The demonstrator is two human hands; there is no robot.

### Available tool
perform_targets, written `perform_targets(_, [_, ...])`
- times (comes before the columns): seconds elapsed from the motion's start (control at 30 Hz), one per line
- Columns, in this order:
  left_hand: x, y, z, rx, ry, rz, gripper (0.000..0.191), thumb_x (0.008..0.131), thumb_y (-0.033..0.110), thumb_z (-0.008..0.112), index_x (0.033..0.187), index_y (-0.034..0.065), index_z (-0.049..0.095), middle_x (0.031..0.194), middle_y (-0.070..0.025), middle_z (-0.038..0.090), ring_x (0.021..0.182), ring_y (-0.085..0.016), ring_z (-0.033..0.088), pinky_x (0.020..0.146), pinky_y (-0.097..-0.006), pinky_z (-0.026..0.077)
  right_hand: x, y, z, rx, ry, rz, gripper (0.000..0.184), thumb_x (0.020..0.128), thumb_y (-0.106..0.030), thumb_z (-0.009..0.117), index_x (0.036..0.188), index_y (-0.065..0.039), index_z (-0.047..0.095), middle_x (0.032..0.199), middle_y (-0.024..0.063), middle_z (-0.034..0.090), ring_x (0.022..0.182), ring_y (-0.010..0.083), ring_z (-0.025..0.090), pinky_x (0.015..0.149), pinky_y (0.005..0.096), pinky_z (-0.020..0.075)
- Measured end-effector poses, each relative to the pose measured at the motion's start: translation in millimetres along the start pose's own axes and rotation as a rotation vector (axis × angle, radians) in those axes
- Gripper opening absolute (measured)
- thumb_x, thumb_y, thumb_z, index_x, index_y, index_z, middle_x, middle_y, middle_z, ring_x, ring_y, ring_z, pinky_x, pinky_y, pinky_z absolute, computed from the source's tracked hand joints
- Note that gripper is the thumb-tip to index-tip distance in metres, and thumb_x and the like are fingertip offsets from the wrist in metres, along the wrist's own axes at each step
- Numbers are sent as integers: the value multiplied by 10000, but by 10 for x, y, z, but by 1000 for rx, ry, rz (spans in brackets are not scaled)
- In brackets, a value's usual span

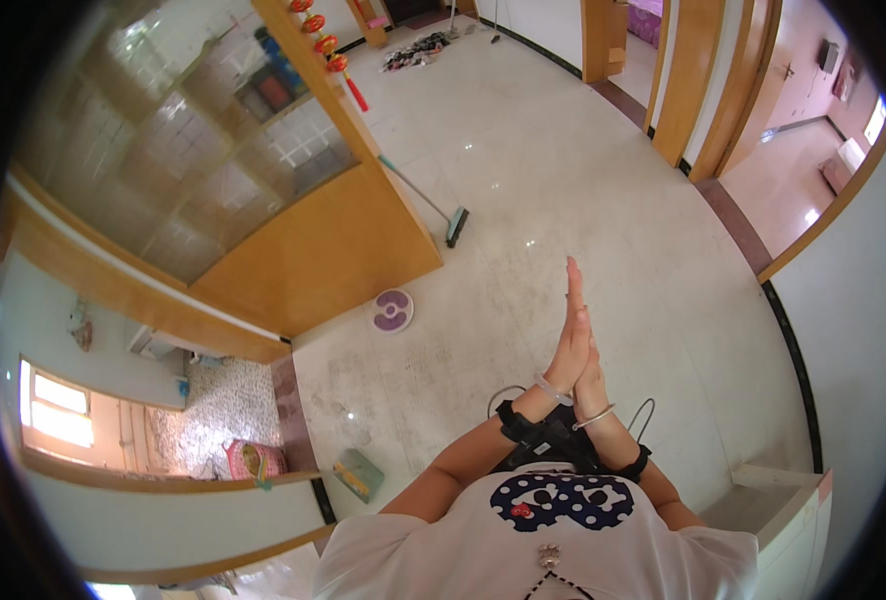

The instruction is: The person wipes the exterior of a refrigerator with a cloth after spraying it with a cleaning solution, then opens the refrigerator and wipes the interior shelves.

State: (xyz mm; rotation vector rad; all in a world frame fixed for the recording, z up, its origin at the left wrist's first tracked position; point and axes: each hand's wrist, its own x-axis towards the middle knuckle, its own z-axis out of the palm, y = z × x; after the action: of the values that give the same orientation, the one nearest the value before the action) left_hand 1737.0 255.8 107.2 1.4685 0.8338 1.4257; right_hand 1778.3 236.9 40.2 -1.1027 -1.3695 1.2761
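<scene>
My left hand (569, 349) and my right hand (591, 375) are pressed palm to palm in front of my chest, fingers straight and pointing away from me. A pale bangle (553, 390) circles one wrist and a thin silver-coloured bangle (594, 417) the other. Black straps (518, 424) wrap both forearms, and dark gear with thin cables lies below them. No object shows between the palms. Beyond the hands is the tiled floor (638, 247), with a round purple and white disc (393, 310) beside the wooden partition.
A broom (456, 226) leans against the wooden, glass-fronted partition (323, 255). A green dustpan (359, 475) lies near the left doorway, with a pink basket (259, 459) past it. A white cabinet (788, 495) stands at lower right. Shoes (417, 52) lie at the far end; doorways open at right.
</scene>
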Motion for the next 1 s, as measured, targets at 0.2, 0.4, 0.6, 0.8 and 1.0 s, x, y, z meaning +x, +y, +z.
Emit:
perform_targets(0.2, [1592,-761,-600,-15,-5,-77,650,964,462,173,1439,86,-60,1516,-74,-74,1394,-247,-41,1112,-369,16,2087,-132,-162,87,9,-177,584,972,-363,302,1443,-67,126,1500,91,141,1371,205,137,1086,324,192])
perform_targets(0.4, [3290,-1403,-1503,80,94,29,672,967,446,225,1431,42,-46,1513,-106,-38,1392,-247,-37,1114,-353,16,4394,146,178,145,-4,-265,561,978,-265,335,1446,-64,100,1503,103,114,1333,220,240,1040,316,286])
perform_targets(0.6, [4930,-1757,-2597,-125,425,-164,771,920,584,215,1437,38,44,1513,-89,33,1392,-234,28,1122,-362,75,5937,-21,702,35,-196,-192,598,950,-323,332,1430,-32,128,1480,200,110,1352,380,151,1092,418,171])
perform_targets(0.8, [6560,-2343,-3172,-975,246,-187,853,873,652,271,1427,22,120,1504,-102,117,1389,-247,60,1123,-389,44,8475,462,566,-1042,19,-476,550,921,-296,397,1398,-62,255,1456,221,156,1323,424,198,965,607,308])
perform_targets(1.0, [8193,-2723,-4006,-1385,108,-39,807,872,628,320,1404,30,218,1506,-126,87,1392,-281,24,1111,-465,43,10805,972,-1024,473,516,-327,586,951,-360,374,1401,-19,218,1469,137,217,1375,227,150,1108,419,131])
